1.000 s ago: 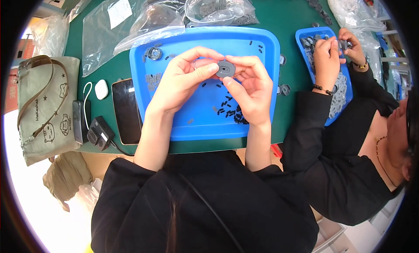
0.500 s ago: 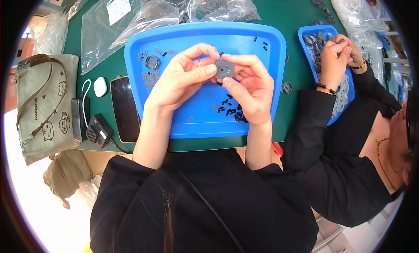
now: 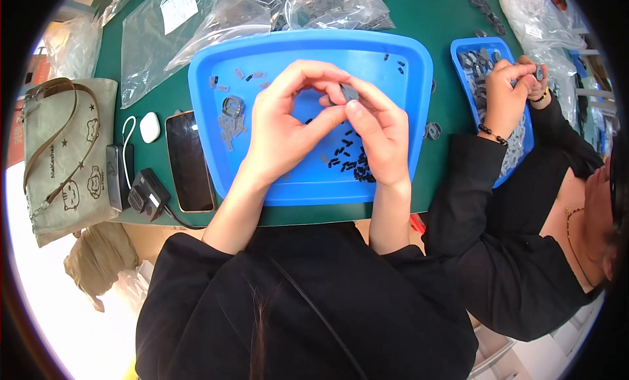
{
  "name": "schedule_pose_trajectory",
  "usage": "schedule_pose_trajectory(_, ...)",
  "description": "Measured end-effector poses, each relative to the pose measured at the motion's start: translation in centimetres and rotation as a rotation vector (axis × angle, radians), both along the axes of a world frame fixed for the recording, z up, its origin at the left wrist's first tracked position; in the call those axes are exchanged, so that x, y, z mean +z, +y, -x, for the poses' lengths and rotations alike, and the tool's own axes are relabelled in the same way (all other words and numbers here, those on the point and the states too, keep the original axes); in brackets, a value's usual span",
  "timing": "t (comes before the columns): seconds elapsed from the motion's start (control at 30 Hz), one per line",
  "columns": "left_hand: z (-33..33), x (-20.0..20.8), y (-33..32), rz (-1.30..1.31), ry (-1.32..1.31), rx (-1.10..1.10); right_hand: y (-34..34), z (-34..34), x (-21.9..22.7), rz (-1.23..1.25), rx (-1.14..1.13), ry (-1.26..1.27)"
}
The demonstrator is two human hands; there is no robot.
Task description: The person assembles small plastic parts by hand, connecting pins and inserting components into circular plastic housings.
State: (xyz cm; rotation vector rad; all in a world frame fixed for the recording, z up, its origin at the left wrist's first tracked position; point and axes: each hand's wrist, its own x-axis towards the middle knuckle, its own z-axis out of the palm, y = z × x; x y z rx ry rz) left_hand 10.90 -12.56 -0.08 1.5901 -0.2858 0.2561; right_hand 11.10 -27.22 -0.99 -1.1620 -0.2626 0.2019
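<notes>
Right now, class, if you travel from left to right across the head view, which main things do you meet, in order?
Grey-green bag → white rounded case → dark phone → left hand → grey part between the fingertips → right hand → smaller blue tray.

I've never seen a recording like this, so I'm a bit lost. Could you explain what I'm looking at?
There's no machine here: you see a person's bare left hand and right hand. The view comes from a wide camera on that person's head, looking down, so straight edges bend near the rim. Between their fingers is a small gray piece, partly hidden. Below is a large blue tray on a green table, with loose gray pieces at its left and black pieces toward the near right. A phone lies left of the tray; clear plastic bags lie beyond it. The hands at the right, by the smaller blue tray, belong to someone else.
</notes>
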Motion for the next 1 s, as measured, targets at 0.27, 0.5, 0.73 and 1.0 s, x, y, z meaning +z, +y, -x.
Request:
schedule_pose_trajectory(0.27,0.1,-0.1,-0.6,-0.242,-0.246,0.19,-0.3,-0.5,-0.2,-0.12,0.078,0.093)
schedule_pose_trajectory(0.5,0.4,0.2,-1.1,-0.506,-0.396,0.35,-0.2,-0.4,-0.3,-0.085,0.011,0.085)
schedule_pose_trajectory(0.73,0.6,0.4,-1.3,-0.482,-0.374,0.34,-0.1,-0.4,-0.2,-0.036,-0.01,-0.001)
schedule_pose_trajectory(1.0,0.4,0.8,-1.2,-0.467,-0.289,0.28,0.1,-0.2,0.1,0.011,-0.03,0.026)
